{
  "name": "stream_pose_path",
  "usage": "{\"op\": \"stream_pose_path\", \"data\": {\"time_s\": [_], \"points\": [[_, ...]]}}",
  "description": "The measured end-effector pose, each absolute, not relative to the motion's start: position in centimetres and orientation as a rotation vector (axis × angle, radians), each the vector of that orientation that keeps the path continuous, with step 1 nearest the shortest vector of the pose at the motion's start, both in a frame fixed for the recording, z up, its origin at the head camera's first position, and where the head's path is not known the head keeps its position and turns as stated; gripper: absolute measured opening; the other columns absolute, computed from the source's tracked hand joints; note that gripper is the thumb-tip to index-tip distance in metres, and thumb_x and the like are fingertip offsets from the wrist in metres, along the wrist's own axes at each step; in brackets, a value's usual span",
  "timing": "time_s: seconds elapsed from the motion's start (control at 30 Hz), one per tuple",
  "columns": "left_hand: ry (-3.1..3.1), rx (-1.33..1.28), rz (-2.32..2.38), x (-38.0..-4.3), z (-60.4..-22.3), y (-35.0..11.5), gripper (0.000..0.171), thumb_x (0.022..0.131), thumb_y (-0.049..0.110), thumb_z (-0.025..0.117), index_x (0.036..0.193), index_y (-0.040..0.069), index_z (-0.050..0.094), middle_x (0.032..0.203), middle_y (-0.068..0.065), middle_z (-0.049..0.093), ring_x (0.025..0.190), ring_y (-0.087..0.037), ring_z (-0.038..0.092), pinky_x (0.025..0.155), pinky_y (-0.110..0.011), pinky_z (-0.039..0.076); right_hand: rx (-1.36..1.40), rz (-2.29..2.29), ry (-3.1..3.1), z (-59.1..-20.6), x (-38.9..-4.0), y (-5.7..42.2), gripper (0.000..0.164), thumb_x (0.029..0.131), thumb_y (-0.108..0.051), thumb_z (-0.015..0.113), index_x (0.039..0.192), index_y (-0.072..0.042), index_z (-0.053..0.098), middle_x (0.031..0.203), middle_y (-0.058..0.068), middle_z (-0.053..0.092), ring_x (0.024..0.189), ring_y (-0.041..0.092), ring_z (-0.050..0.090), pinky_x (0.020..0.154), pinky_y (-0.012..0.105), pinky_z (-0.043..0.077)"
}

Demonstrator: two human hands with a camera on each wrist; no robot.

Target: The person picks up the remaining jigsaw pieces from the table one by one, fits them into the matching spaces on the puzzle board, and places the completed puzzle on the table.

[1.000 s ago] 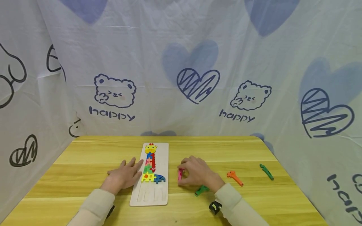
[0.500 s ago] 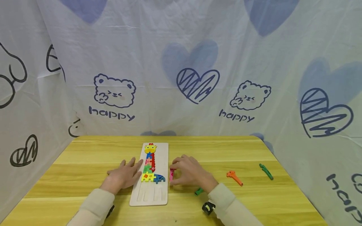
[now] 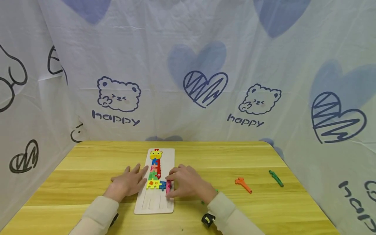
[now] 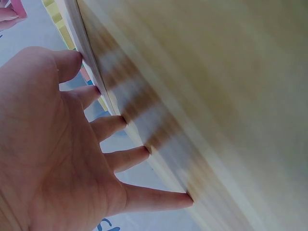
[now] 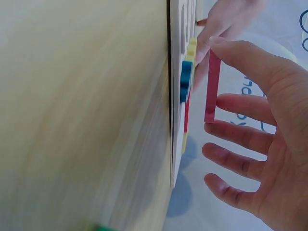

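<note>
Right hand (image 3: 188, 182): pink puzzle piece (image 3: 168, 188) is pinched, held above the pale board (image 3: 168, 160), lower centre of the head frame; board's left edge is touched by spread left hand (image 3: 129, 181). Placing step, likely; alignment, then lowering, seems called for.

White cloth (image 3: 155, 55), printed bears (image 3: 118, 94), hearts (image 3: 205, 88), behind wooden table (image 3: 223, 155).

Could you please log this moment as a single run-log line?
left grip: fingers spread at giraffe puzzle board edge | right grip: pinching pink piece above board | orange piece: on table, right of board
</note>
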State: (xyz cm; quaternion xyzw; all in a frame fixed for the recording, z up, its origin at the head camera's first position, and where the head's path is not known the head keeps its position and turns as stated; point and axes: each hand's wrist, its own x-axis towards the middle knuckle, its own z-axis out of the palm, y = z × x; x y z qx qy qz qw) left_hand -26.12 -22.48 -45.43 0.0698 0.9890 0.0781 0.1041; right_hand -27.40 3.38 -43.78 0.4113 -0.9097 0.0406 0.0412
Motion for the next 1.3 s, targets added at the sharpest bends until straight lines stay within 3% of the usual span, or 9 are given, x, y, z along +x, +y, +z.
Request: {"op": "stream_pose_path", "data": {"time_s": [0.2,0.83,1.0,1.3], "points": [[2.914,0.205,0.223,-26.0,-45.4,-22.5,0.059,0.109,0.044,0.04,0.163,0.022,0.032,0.17,-0.02,0.027,0.15,-0.061,0.026,0.09,-0.094,0.031,1.302,0.103,-2.744,-43.9,-27.1,2.4,0.059,0.083,-0.064,0.076,0.129,-0.027,0.075,0.13,-0.005,0.072,0.106,0.015,0.061,0.077,0.022,0.049],[2.917,0.207,0.22,-26.2,-45.5,-22.6,0.059,0.109,0.044,0.041,0.163,0.022,0.032,0.169,-0.021,0.027,0.149,-0.062,0.027,0.089,-0.095,0.03,1.292,0.07,-2.801,-44.2,-26.4,0.0,0.06,0.083,-0.066,0.076,0.13,-0.03,0.073,0.134,-0.007,0.07,0.103,0.014,0.059,0.083,0.03,0.052],[2.912,0.219,0.231,-26.3,-45.7,-22.5,0.059,0.109,0.045,0.04,0.163,0.022,0.032,0.17,-0.02,0.026,0.149,-0.062,0.027,0.089,-0.095,0.03,1.268,0.083,-2.835,-44.4,-26.3,-0.1,0.06,0.082,-0.066,0.077,0.13,-0.03,0.073,0.135,-0.007,0.07,0.104,0.014,0.06,0.09,0.037,0.055],[2.912,0.217,0.221,-26.4,-45.7,-22.4,0.06,0.109,0.045,0.041,0.163,0.022,0.032,0.17,-0.02,0.026,0.149,-0.062,0.027,0.089,-0.094,0.031,1.269,0.098,-2.852,-44.3,-26.0,-0.4,0.059,0.083,-0.064,0.076,0.131,-0.03,0.073,0.137,-0.006,0.069,0.106,0.014,0.059,0.085,0.028,0.051]]}}
